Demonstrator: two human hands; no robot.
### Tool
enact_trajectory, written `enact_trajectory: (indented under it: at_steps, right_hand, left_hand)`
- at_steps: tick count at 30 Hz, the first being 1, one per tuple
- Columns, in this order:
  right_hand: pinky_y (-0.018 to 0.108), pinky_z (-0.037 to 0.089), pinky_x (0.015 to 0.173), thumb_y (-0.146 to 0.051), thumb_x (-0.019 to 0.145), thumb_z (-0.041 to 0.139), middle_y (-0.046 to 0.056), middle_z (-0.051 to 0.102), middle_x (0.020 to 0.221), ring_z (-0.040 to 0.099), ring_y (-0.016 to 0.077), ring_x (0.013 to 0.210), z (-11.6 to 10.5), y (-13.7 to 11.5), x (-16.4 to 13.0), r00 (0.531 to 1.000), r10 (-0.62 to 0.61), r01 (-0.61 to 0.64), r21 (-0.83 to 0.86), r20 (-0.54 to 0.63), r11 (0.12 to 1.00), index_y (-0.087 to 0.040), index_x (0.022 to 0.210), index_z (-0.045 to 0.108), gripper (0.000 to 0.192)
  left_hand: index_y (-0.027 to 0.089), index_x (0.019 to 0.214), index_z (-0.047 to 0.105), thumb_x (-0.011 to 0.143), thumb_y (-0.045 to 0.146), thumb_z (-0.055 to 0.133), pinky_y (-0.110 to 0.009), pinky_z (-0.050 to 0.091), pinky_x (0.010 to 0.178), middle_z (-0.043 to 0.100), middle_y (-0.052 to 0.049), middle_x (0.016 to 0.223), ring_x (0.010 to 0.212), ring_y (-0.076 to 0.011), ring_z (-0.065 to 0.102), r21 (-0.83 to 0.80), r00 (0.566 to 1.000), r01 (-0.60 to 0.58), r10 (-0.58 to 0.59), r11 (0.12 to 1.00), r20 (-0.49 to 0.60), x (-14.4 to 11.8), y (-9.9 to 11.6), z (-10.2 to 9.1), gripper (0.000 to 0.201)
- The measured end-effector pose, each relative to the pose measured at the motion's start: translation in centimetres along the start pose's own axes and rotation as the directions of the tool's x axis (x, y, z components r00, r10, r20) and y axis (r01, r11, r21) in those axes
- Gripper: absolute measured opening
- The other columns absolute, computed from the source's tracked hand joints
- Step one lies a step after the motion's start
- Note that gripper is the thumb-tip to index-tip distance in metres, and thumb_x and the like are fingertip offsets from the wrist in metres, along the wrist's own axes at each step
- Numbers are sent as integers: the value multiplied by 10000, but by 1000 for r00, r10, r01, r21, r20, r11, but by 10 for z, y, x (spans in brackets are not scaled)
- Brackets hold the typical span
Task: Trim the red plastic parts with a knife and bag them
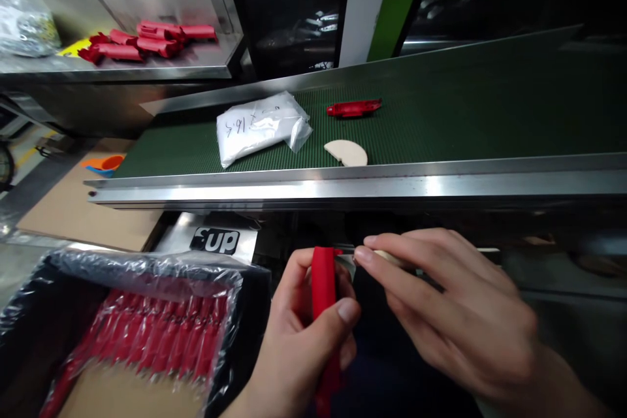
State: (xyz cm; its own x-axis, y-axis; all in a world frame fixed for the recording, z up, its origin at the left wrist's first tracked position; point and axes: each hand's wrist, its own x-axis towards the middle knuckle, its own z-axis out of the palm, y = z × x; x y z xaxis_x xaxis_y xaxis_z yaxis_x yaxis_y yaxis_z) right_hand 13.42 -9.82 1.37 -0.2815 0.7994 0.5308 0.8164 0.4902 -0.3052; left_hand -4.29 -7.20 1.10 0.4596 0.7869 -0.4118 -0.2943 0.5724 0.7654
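Left hand (298,333) fingers (345,310) wrap red plastic handle (323,287), upright. Right hand (455,313) fingers (365,255) pinch small pale piece (386,256), possibly blade, touching handle top. Lined box of red handles (161,333) left of fingers.

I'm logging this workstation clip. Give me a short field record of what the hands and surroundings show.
left hand: grips red plastic part upright
right hand: fingertips pinch a small pale piece at the part's top
box: plastic-lined, rows of red parts, lower left
conveyor belt: white bag, one red piece, beige disc
shelf: pile of red parts
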Motion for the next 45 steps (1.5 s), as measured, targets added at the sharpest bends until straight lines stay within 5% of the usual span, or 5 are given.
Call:
enact_trajectory:
  at_steps: [7,20,31,38,45]
  right_hand:
    - [396,494,756,-1,837,603,115,678,1121,614,243,953,2,5,-2,999,-16,16,-8,-30,1000,-147,1223,632,413]
    - [340,530,817,6,860,564,128,651,1106,595,201,1025,-4,0,-6,997,71,-65,189,-29,980,-105,1187,651,356]
    - [363,543,812,-23,862,582,115,674,1090,628,209,996,4,-2,-9,997,62,-53,175,-51,983,-134,1215,637,374]
    - [349,542,807,17,848,570,76,675,1091,645,185,951,8,18,-12,961,199,-176,132,-190,976,-198,1211,653,430]
    - [401,527,792,-22,855,575,82,671,1122,627,242,1005,-12,11,-12,1000,22,-25,167,23,986,-213,1180,649,384]
  left_hand:
    - [233,1014,503,839,294,692,-154,385,430,521,25,808,507,-44,432,7,1000,12,-12,1000,2,0,-3,0,265]
    - [246,1069,496,897,296,591,-87,431,437,516,-5,913,605,-51,480,-331,932,239,-121,913,342,1,-6,-8,203]
    - [264,1140,528,933,271,467,-97,401,371,519,-29,914,538,-53,447,-435,895,184,33,882,444,5,-24,-11,215]
    - [206,1068,591,820,277,734,-115,413,562,639,-45,822,630,-66,562,-346,855,180,27,921,517,-3,-28,-7,295]
    - [145,1187,548,925,450,411,-188,417,425,685,-127,828,488,-136,570,-417,829,314,-33,853,558,6,-28,-14,425]
